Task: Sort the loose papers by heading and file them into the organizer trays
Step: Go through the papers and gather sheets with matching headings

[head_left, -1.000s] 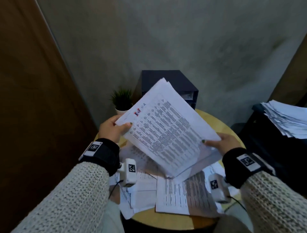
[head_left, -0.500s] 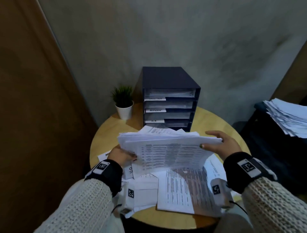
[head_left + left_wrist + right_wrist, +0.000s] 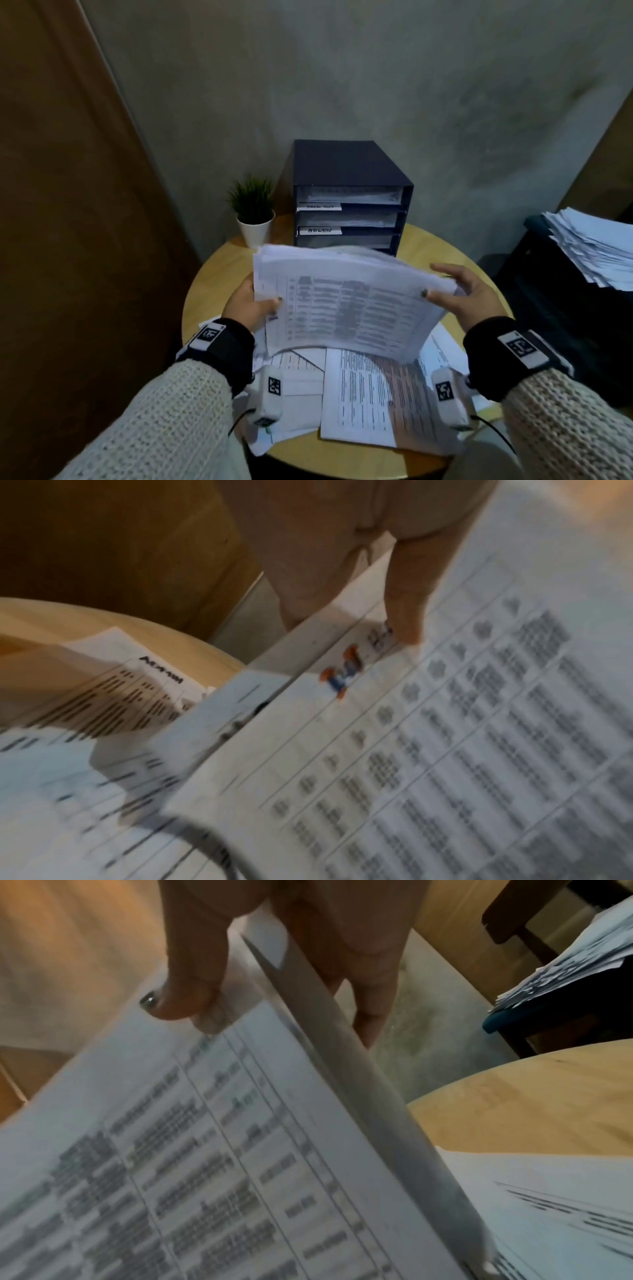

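I hold a thick stack of printed papers (image 3: 346, 301) above the round table, tilted with its far edge up, just in front of the dark organizer (image 3: 349, 192). My left hand (image 3: 251, 305) pinches the stack's left edge, thumb on top (image 3: 404, 610). My right hand (image 3: 459, 294) grips the right edge, thumb on the top sheet (image 3: 181, 999) and fingers behind. The top sheet (image 3: 445, 723) carries a table and a small red-and-blue mark. The organizer's trays hold papers; white labels mark them, one reading ADMIN (image 3: 320, 230). More loose papers (image 3: 370, 397) lie on the table under my wrists.
A small potted plant (image 3: 255, 214) stands left of the organizer on the wooden table (image 3: 445, 250). A heap of papers (image 3: 592, 246) rests on dark furniture at the right. A brown panel runs along the left, a grey wall behind.
The stack came down from its upright, slanted pose to lie nearly flat, then moved forward and tipped up at its far edge. My left hand slid lower along the left edge.
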Demonstrator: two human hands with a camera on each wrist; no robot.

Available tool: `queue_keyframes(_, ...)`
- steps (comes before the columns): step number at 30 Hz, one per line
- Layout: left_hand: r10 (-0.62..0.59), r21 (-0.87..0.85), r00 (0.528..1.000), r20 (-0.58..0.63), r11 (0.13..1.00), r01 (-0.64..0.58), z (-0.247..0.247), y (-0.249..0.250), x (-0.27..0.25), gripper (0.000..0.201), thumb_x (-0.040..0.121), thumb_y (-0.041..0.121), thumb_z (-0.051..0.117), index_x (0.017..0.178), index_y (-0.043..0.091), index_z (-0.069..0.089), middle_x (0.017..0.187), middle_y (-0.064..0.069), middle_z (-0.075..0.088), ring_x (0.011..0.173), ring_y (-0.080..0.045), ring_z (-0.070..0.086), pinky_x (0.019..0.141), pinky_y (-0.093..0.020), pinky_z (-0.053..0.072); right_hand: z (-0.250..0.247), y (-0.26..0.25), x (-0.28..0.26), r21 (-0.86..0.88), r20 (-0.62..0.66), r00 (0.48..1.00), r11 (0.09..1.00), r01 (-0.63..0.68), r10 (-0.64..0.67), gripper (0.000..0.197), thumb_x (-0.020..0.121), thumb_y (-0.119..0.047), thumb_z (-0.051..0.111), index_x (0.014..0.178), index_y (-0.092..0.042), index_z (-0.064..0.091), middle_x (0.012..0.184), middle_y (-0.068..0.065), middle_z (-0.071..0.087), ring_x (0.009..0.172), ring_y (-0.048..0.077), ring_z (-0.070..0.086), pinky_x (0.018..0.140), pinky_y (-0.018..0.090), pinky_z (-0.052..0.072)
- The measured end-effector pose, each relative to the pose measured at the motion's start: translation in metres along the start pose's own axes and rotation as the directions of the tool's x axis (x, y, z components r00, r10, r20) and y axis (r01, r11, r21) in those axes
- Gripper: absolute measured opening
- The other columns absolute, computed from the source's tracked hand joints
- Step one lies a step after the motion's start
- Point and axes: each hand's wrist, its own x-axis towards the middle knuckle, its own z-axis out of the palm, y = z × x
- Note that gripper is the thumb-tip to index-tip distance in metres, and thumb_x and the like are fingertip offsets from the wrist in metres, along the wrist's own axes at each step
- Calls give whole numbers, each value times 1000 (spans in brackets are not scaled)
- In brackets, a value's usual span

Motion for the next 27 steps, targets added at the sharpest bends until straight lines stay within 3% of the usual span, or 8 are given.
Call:
queue_keyframes(3, -38, 3, 999, 37, 999, 38, 0, -14, 0, 53, 76, -14, 65, 123, 7, 52, 112, -13, 67, 104, -31, 65, 75, -37, 58, 3, 12, -4, -35, 44, 994, 994, -104, 105, 40, 75, 17, 67, 84, -22, 61, 64, -12, 69, 75, 17, 55, 58, 16, 51)
queue_keyframes(5, -42, 21, 999, -26, 999, 42, 4, -17, -5, 47, 75, -11, 69, 118, 5, 55, 106, -10, 69, 90, -21, 67, 57, -18, 55, 9, 20, -8, -96, 11, 990, 985, -141, 142, 32, 76, 16, 66, 86, -14, 61, 58, -13, 67, 73, 18, 56, 61, 22, 45)
queue_keyframes(7, -9, 52, 993, -118, 999, 15, 8, -17, -9, 37, 76, -7, 70, 108, 10, 58, 93, -3, 67, 76, -10, 62, 47, -11, 48, 13, 19, -12, -121, -39, 991, 984, -134, 130, 24, 76, 10, 70, 88, -9, 61, 66, -8, 62, 75, 17, 54, 59, 20, 39)
queue_keyframes(12, -5, 89, 990, -143, 996, 18, 3, -11, -2, 26, 79, -3, 68, 101, 10, 65, 97, -10, 70, 87, -26, 66, 80, -38, 56, 9, 11, -9, -77, -67, 993, 992, -97, 92, 23, 72, 5, 76, 82, -9, 61, 65, -4, 61, 64, 13, 54, 64, 24, 42)
queue_keyframes(15, -60, 109, 993, -105, 991, 71, -4, -14, 0, 30, 74, -6, 70, 101, 5, 64, 97, -11, 70, 88, -28, 67, 77, -40, 56, 8, 10, -10, -56, -15, 996, 994, -89, 89, 28, 71, 8, 75, 76, -16, 63, 56, -9, 67, 67, 19, 57, 63, 27, 47)
queue_keyframes(17, -108, 65, 993, -49, 992, 111, -7, -23, 0, 40, 69, -8, 74, 105, 5, 63, 102, -11, 71, 95, -31, 67, 85, -47, 54, 11, 8, -11, -58, 16, 996, 995, -86, 87, 30, 72, 7, 74, 77, -20, 63, 60, -9, 68, 68, 17, 58, 59, 21, 49)
queue_keyframes(21, -91, 101, 990, -108, 990, 102, -2, -25, -8, 36, 80, -5, 67, 113, 6, 59, 103, -10, 68, 90, -24, 64, 81, -33, 51, 16, -5, -10, -132, 43, 997, 990, -50, 57, 27, 71, -4, 79, 89, -15, 63, 75, 1, 63, 67, 16, 55, 49, 13, 45)
queue_keyframes(27, 40, 271, 999, -1, 962, -38, -3, 16, -13, 50, 81, -1, 58, 121, 26, 53, 110, -1, 68, 104, -24, 63, 96, -47, 49, 14, -38, -4, -303, 89, 995, 951, 65, -40, 28, 71, -7, 80, 85, -28, 66, 85, -3, 66, 76, 16, 59, 63, 22, 44)
